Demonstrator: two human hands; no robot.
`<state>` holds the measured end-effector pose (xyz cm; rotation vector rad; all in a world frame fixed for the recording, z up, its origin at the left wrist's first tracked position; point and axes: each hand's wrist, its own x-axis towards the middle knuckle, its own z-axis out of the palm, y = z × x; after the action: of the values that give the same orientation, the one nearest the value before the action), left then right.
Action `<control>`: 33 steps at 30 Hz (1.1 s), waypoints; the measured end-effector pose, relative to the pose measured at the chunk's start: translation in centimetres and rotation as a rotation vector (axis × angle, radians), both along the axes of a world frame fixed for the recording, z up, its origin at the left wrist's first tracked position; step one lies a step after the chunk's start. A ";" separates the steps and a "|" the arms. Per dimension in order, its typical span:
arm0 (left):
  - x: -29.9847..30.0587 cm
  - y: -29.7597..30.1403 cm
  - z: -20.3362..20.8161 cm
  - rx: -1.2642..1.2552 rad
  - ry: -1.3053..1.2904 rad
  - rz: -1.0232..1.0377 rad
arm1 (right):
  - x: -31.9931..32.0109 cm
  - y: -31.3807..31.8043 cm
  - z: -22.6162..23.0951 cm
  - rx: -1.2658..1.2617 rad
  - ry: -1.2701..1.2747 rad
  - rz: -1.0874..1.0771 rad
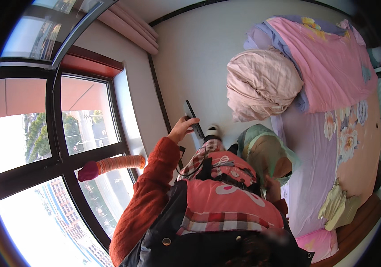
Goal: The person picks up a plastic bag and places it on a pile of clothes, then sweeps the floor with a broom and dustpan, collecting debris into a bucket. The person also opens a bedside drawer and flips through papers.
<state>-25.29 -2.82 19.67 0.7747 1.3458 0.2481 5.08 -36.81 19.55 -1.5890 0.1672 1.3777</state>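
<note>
My left hand [181, 129] is raised near the middle of the view. Its thumb and fingers grip a slim black phone [194, 119], which appears nearly edge-on. On my other side, low beside my body, my right hand [271, 187] is closed at the edge of a green, see-through plastic bag [290, 155]. Something brown shows inside the bag, too unclear to name. Part of the right hand is hidden by the bag and my sleeve.
To the right stands a bed with a lilac and floral sheet [304, 133], a bunched beige quilt [264, 82] and a pink cover [333, 66]. A yellowish cloth [339, 207] lies on it. Dark-framed windows [57, 133] are at left, with an orange striped roll [119, 164] beside them.
</note>
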 end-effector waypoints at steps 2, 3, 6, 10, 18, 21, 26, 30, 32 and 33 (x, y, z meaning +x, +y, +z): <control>-1.7 0.3 0.1 0.011 0.047 -0.054 | -2.1 1.0 0.2 -0.046 0.016 0.045; -2.5 0.5 -0.2 0.027 0.057 -0.077 | -3.2 1.6 0.3 -0.035 0.036 0.067; -5.8 1.3 -2.2 0.086 0.118 -0.168 | -6.2 4.2 1.2 -0.026 0.032 0.136; -11.6 2.0 -5.1 0.254 0.414 -0.314 | -11.6 9.1 2.6 -0.126 0.026 0.219; -21.5 5.5 -2.4 0.452 0.620 -0.289 | -18.7 19.7 6.1 -0.041 -0.051 0.534; -23.2 6.3 -1.1 0.569 0.642 -0.233 | -20.4 23.4 6.4 0.045 -0.095 0.688; -24.6 7.6 1.3 0.587 0.677 -0.171 | -21.9 30.1 6.7 0.098 -0.229 1.043; -24.4 9.7 3.3 0.635 0.741 -0.193 | -22.4 35.7 7.0 0.102 -0.256 1.219; -23.7 11.5 4.2 0.663 0.748 -0.160 | -22.7 38.3 6.9 0.100 -0.264 1.258; -23.1 12.5 4.6 0.680 0.756 -0.147 | -22.4 39.5 6.9 0.170 -0.260 1.261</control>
<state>-48.42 9.66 24.26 1.6435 1.9263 0.3153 -17.32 2.71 26.49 -1.7306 -1.2692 1.9530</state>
